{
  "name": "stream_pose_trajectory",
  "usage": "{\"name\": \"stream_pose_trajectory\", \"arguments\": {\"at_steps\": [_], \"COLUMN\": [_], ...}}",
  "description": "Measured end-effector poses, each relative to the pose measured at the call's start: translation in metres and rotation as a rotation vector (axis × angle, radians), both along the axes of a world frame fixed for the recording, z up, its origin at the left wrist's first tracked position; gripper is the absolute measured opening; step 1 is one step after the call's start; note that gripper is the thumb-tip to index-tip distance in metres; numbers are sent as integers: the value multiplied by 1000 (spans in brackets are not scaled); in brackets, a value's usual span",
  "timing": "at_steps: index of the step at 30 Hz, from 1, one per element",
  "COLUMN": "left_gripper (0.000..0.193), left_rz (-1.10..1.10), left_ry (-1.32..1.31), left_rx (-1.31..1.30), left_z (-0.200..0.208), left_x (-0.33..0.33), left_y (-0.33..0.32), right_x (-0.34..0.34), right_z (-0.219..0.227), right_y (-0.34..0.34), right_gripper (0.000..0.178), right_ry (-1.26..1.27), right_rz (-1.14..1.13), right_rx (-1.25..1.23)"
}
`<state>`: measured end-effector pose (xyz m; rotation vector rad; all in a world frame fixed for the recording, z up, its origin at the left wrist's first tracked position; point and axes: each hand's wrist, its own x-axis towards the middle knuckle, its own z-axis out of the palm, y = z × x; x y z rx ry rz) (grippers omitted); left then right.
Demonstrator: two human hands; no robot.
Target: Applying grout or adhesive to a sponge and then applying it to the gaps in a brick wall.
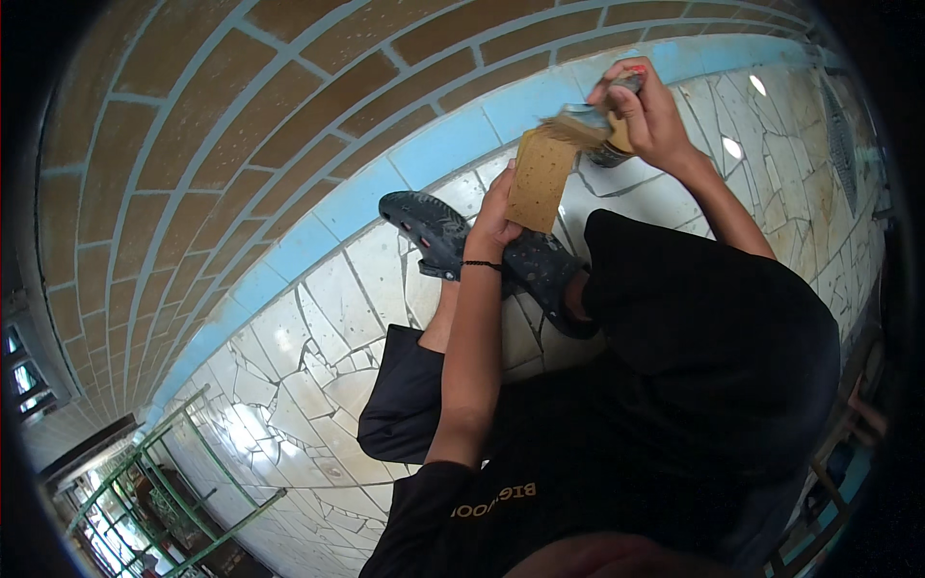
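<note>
My left hand is closed round the lower left side of a flat, yellow-brown rectangular block. Small dark specks dot its face. In my right hand is a paintbrush, gripped by the handle. The brush's pale brown bristles reach the block's top right corner and look slightly blurred. Just below the brush, partly hidden by my right hand, stands a small yellowish container with a dark base; its contents do not show.
My dark clogs rest on the floor of irregular pale tiles beneath the block. Beyond them runs a light blue border along a brown brick wall. A green metal railing stands at the lower left.
</note>
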<state>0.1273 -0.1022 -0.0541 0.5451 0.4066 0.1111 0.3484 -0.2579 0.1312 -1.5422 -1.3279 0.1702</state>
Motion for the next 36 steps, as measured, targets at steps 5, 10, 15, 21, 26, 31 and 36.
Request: {"name": "stream_pose_trajectory", "arguments": {"at_steps": [5,10,15,21,26,31,36], "left_gripper": [55,51,51,53,50,51,52], "left_rz": [26,133,241,226,106,122,175], "left_ry": [-245,-124,-71,-59,-69,-87,-39], "left_rx": [-143,-31,-1,50,-25,-67,22], "left_z": [7,3,7,22,6,1,2], "left_x": [0,-1,5,11,2,5,5], "left_y": [2,0,-6,-16,-1,-5,-8], "right_x": [0,-27,-80,-72,-21,-26,-90], "right_z": [11,0,-25,-1,-11,-33,-18], "right_y": [-5,22,8,7,34,27,10], "right_gripper": [19,29,29,18,19,27,30], "right_ry": [-195,-471,-294,79,0,-238,-139], "right_rz": [-76,350,390,159,-8,331,436], "right_rx": [-2,237,110,-88,-49,118,116]}}
